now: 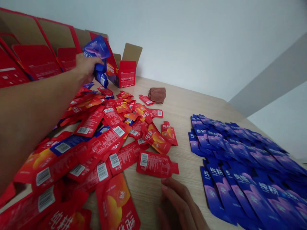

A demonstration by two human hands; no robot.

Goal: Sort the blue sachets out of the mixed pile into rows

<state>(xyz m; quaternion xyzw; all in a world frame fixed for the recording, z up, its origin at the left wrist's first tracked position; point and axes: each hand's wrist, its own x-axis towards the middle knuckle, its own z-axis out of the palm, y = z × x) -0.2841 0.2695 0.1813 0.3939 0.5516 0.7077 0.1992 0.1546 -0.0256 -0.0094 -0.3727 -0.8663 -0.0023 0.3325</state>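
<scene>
My left hand (86, 66) is closed around several blue drink pouches (97, 48), held up over the far end of the table beside the red boxes. Below that arm spreads a loose heap of red pouches (127, 156) with yellow fruit prints, some showing barcodes. A few blue pouches (63, 145) are mixed into the heap. Low in the middle, my right hand (183, 204) rests near the tabletop with its fingers bent and a little apart, nothing visible in them. Just beyond its fingertips lies one red pouch (154, 164), barcode side up.
Overlapping rows of blue pouches (240, 150) cover the right side of the wooden table (184, 105). Open red cardboard boxes (35, 59) line the back left, and another open box (127, 73) stands by the wall. A folded brown cloth (157, 95) lies near the back.
</scene>
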